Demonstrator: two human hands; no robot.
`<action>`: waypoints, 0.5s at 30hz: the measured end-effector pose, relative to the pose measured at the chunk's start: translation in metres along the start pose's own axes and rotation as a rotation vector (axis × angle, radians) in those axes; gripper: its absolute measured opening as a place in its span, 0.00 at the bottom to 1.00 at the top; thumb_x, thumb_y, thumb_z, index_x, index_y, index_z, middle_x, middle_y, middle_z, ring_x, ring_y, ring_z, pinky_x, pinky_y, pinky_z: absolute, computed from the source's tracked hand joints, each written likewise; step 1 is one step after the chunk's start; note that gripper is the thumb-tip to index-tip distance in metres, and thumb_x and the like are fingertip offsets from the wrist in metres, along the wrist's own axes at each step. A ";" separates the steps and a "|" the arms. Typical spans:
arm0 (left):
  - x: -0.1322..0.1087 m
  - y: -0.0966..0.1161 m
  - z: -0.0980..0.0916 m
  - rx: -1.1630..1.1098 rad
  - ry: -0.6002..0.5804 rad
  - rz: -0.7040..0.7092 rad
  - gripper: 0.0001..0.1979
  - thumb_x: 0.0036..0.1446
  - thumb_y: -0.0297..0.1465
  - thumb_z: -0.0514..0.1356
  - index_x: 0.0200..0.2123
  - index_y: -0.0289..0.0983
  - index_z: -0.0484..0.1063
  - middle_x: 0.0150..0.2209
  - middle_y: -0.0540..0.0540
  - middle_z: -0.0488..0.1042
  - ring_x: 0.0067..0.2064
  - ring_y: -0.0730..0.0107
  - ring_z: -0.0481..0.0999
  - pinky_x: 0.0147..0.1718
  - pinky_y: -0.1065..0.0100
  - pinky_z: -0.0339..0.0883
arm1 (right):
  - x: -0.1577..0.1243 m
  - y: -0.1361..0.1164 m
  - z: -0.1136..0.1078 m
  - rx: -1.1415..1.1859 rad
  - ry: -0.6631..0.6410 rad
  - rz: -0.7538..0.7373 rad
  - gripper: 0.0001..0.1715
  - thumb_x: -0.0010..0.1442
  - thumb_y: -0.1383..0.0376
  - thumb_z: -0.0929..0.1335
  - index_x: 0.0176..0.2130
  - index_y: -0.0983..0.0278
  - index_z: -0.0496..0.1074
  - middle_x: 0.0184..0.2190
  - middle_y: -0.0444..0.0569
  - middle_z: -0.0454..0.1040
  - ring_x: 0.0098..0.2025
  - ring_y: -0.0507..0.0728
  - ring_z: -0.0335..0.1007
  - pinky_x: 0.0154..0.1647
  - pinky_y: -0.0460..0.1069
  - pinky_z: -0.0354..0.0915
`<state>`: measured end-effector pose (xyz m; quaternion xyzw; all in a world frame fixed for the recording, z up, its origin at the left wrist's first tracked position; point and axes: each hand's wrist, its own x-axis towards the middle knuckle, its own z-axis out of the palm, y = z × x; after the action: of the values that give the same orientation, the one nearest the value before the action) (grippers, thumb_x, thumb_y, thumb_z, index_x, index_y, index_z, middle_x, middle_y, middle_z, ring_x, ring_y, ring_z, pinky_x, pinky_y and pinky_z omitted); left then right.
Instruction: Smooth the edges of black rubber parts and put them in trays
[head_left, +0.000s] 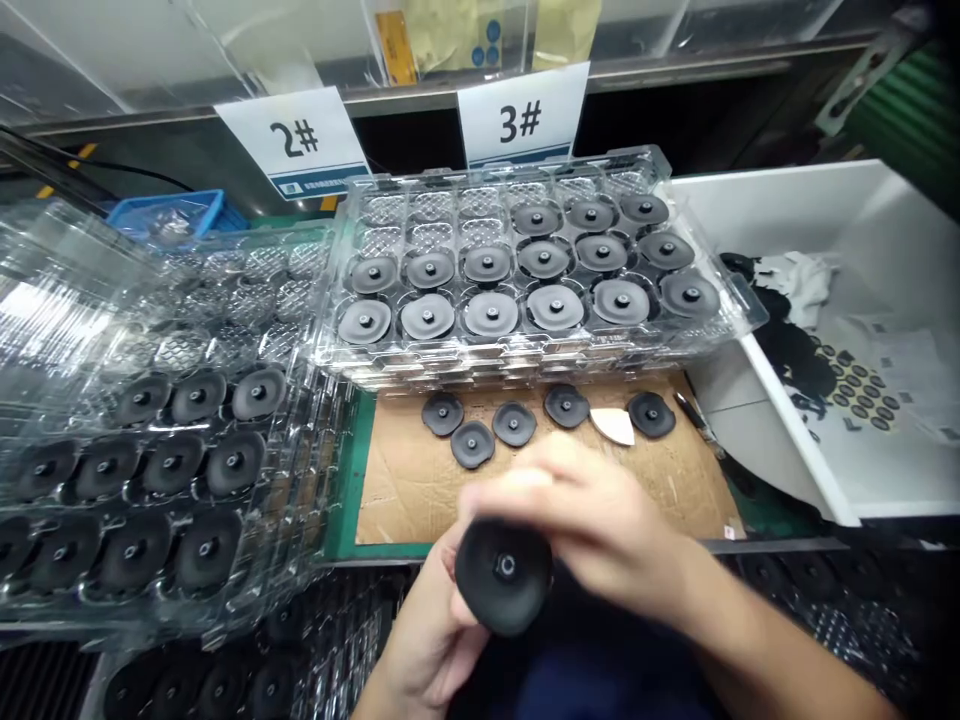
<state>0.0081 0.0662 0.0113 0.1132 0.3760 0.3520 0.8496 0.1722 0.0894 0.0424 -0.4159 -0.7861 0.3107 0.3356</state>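
Note:
My left hand [431,635] is closed round a black rounded disc [504,577] with a small ringed post at its centre, held up near the front edge of the bench. My right hand [574,510] is smeared by motion and lies over the disc's upper edge; its fingertips are too blurred to tell whether they grip it. Beyond my hands, several similar discs [514,424] lie loose on a sheet of cardboard [405,480]. Among them rests a cream wedge-shaped piece [613,426].
A stack of clear plastic trays [480,357], its top partly filled with discs, stands behind the cardboard. More clear trays [225,520] with discs stand at left. To the right, a white bin [795,400] holds scraps. A pen-like tool [697,420] lies beside the bin.

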 end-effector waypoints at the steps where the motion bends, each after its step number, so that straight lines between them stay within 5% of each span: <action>1: -0.002 0.003 0.001 -0.025 -0.004 -0.025 0.21 0.36 0.27 0.69 0.39 0.39 0.75 0.38 0.46 0.77 0.42 0.56 0.74 0.44 0.59 0.67 | -0.004 0.011 0.001 -0.014 0.085 0.126 0.17 0.62 0.70 0.59 0.48 0.60 0.69 0.35 0.47 0.72 0.36 0.51 0.65 0.38 0.47 0.61; 5: -0.006 0.009 -0.002 -0.137 -0.014 -0.068 0.23 0.36 0.23 0.69 0.39 0.45 0.74 0.42 0.48 0.77 0.42 0.60 0.76 0.40 0.66 0.69 | -0.034 0.053 0.028 -0.012 0.091 0.544 0.16 0.62 0.66 0.60 0.47 0.60 0.69 0.41 0.48 0.73 0.43 0.55 0.68 0.45 0.50 0.63; 10: -0.003 0.006 -0.011 -0.178 -0.001 -0.081 0.22 0.39 0.24 0.68 0.41 0.44 0.74 0.42 0.47 0.77 0.43 0.59 0.76 0.39 0.66 0.71 | -0.073 0.071 0.075 0.026 -0.027 0.634 0.13 0.60 0.66 0.60 0.39 0.64 0.72 0.35 0.49 0.76 0.37 0.56 0.72 0.37 0.50 0.67; 15: -0.001 0.004 -0.004 -0.169 -0.035 -0.086 0.23 0.37 0.24 0.68 0.40 0.43 0.74 0.41 0.47 0.78 0.42 0.59 0.76 0.37 0.66 0.72 | -0.047 0.036 0.040 -0.039 0.137 0.600 0.13 0.62 0.65 0.59 0.46 0.61 0.66 0.40 0.48 0.73 0.40 0.55 0.70 0.37 0.49 0.64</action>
<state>0.0026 0.0680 0.0115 0.0312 0.3348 0.3438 0.8768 0.1772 0.0567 -0.0207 -0.6558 -0.6096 0.3521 0.2728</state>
